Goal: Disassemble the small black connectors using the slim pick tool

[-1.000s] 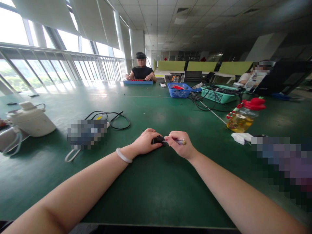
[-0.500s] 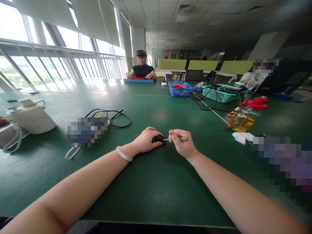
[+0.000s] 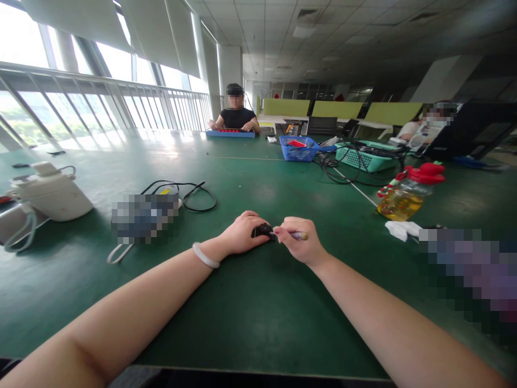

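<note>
Blk. part [image 3: 262, 230] is gripped under L hand [image 3: 241, 233] fingers, screwdriver [image 3: 299, 235] is held at it in closed R hand [image 3: 308, 249] fingers; work is partway, amt. done/left can't be confirmed.

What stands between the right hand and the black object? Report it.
Nothing visible blocks the right hand; only the tool it holds spans the gap to the black object. The left hand partly covers it.
</note>
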### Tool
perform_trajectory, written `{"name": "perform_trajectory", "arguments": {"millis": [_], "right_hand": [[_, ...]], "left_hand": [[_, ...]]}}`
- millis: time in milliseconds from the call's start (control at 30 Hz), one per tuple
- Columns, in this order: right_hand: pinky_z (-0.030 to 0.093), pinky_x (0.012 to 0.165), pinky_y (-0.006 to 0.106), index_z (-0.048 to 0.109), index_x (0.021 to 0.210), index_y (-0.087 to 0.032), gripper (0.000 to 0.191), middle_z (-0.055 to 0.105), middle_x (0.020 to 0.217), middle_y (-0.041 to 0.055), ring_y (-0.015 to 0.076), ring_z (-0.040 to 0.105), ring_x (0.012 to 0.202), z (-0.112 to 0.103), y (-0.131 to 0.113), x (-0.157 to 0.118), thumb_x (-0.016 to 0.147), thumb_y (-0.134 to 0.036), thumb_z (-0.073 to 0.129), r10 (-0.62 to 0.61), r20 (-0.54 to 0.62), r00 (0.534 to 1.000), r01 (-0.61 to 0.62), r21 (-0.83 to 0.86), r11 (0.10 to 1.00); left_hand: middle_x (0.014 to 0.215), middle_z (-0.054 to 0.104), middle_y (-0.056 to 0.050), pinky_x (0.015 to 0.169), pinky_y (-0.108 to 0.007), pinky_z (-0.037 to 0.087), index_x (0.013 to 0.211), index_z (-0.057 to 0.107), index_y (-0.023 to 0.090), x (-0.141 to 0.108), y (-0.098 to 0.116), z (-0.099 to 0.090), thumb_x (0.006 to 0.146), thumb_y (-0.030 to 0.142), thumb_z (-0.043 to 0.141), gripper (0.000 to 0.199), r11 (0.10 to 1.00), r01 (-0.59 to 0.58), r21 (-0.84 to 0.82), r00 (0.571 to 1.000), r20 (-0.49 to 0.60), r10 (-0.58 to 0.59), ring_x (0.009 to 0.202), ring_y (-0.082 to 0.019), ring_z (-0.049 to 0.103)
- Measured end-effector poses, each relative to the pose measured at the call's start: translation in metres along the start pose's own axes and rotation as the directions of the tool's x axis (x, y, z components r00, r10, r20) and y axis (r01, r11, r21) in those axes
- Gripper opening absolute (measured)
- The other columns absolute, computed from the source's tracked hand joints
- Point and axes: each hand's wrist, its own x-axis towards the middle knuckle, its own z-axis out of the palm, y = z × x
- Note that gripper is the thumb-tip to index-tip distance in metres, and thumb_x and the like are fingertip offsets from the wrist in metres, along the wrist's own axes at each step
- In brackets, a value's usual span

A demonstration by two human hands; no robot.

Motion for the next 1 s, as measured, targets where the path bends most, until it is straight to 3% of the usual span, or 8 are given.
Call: {"name": "perform_trajectory", "arguments": {"millis": [367, 600, 767, 1000], "right_hand": [[0.038, 0.056, 0.023, 0.059, 0.069, -0.021, 0.018, 0.056, 0.061, -0.0005, 0.0112, 0.05, 0.055, 0.0029, -0.0063, -0.0007, 0.083, -0.033, 0.06, -0.128, 0.109, 0.986, 0.137, -0.077, 0.988], [0.038, 0.056, 0.023, 0.057, 0.07, -0.02, 0.017, 0.056, 0.06, -0.0006, 0.0109, 0.049, 0.053, 0.0044, -0.008, -0.002, 0.085, -0.026, 0.054, -0.188, 0.106, 0.976, 0.199, -0.106, 0.974], [0.04, 0.06, 0.024, 0.058, 0.07, -0.02, 0.017, 0.06, 0.065, 0.0009, 0.0122, 0.053, 0.059, 0.0051, -0.0071, -0.0023, 0.085, -0.023, 0.052, -0.117, 0.085, 0.99, 0.126, -0.115, 0.985], [0.036, 0.055, 0.024, 0.059, 0.066, -0.018, 0.025, 0.055, 0.059, -0.0004, 0.0114, 0.049, 0.055, 0.0018, -0.0019, 0.0014, 0.088, -0.026, 0.048, 0.075, -0.011, 0.997, -0.075, -0.076, 0.994]], "left_hand": [[0.106, 0.068, -0.004, 0.097, -0.039, 0.041, 0.105, 0.064, 0.022, 0.0007, -0.004, 0.0026, 0.081, 0.039, 0.061, 0.029, 1.0, -0.011, 0.008, 1.0, -0.005, 0.011, 0.112, -0.027, 0.051], [0.107, 0.068, -0.004, 0.096, -0.039, 0.042, 0.107, 0.064, 0.023, 0.001, -0.0037, 0.0037, 0.082, 0.039, 0.06, 0.03, 1.0, -0.008, 0.009, 1.0, -0.016, 0.008, 0.113, -0.027, 0.051], [0.107, 0.068, -0.004, 0.095, -0.039, 0.042, 0.107, 0.064, 0.023, 0.0007, -0.0019, 0.0026, 0.084, 0.039, 0.058, 0.029, 1.0, -0.011, 0.005, 1.0, -0.017, 0.011, 0.112, -0.026, 0.051], [0.104, 0.068, -0.004, 0.096, -0.038, 0.042, 0.106, 0.064, 0.023, 0.0001, -0.0006, 0.0003, 0.084, 0.039, 0.06, 0.028, 0.999, -0.028, 0.022, 0.999, -0.014, 0.029, 0.11, -0.026, 0.052]]}}
